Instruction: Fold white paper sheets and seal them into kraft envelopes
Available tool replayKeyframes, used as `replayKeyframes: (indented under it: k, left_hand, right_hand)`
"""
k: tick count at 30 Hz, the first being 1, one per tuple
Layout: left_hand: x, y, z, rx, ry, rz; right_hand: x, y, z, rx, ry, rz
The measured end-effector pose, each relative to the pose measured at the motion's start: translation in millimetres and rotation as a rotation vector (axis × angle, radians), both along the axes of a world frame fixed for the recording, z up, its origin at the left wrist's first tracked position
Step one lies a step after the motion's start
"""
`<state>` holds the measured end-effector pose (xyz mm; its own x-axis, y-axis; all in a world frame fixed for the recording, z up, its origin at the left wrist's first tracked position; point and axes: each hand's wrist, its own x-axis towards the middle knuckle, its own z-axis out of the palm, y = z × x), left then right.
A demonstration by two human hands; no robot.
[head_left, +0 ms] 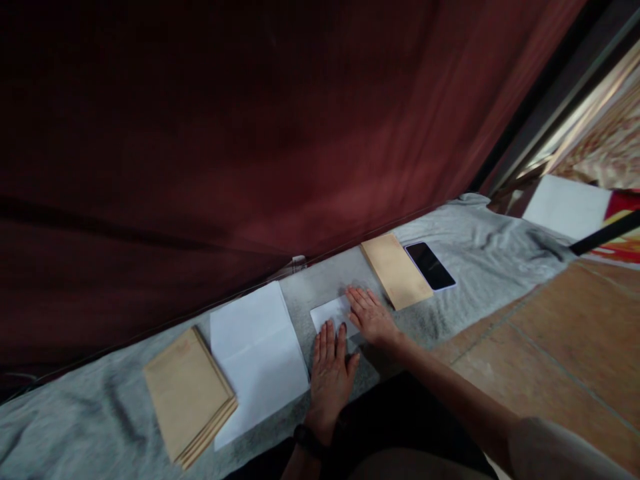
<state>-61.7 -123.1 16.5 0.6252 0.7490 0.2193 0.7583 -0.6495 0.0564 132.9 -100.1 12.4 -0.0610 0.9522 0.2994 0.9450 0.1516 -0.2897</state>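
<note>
A small folded white paper (331, 312) lies on the grey cloth (480, 250) in front of me. My left hand (330, 373) rests flat on its near edge, fingers stretched out and together. My right hand (370, 313) lies flat on the paper's right part, fingers extended. Neither hand grips anything. A larger white sheet (255, 353) with a fold line lies just left of my left hand.
A stack of brown envelopes (189, 393) sits at the left. A single brown envelope (395, 270) and a black phone (430, 265) lie at the right. A dark red curtain (250, 133) hangs behind. Tiled floor (560, 340) extends to the right.
</note>
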Motion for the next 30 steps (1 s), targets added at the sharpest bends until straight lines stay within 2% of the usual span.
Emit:
replayKeyframes:
  k: [3,8,13,18,20,25,30]
  left_hand:
    - [0,1,-2.4,-0.003,0.002,-0.003]
    - [-2,3,-5.8,-0.014,-0.020,-0.018]
    - [9,9,1.0,-0.050,-0.060,-0.025]
    - [41,27,11.8,-0.194,-0.080,-0.290]
    - [50,37,11.1,-0.227,-0.060,-0.345]
    - [55,55,1.4,-0.161,-0.009,-0.351]
    - [54,65,-2.2,-0.072,0.023,-0.263]
  right_hand:
    - [-15,-37,3.0,-0.008,0.036,0.108]
    - [-21,-81,1.0,-0.013,0.066,0.098]
    - [-21,-83,-7.3,0.030,0.049,0.068]
    - [-24,-83,-16.3,0.057,0.096,0.060]
    - [-25,-83,-16.0,0.047,0.112,0.062]
    - [-25,-82,-11.6,0.022,0.122,0.052]
    - [-24,-82,-9.2,-0.008,0.108,0.056]
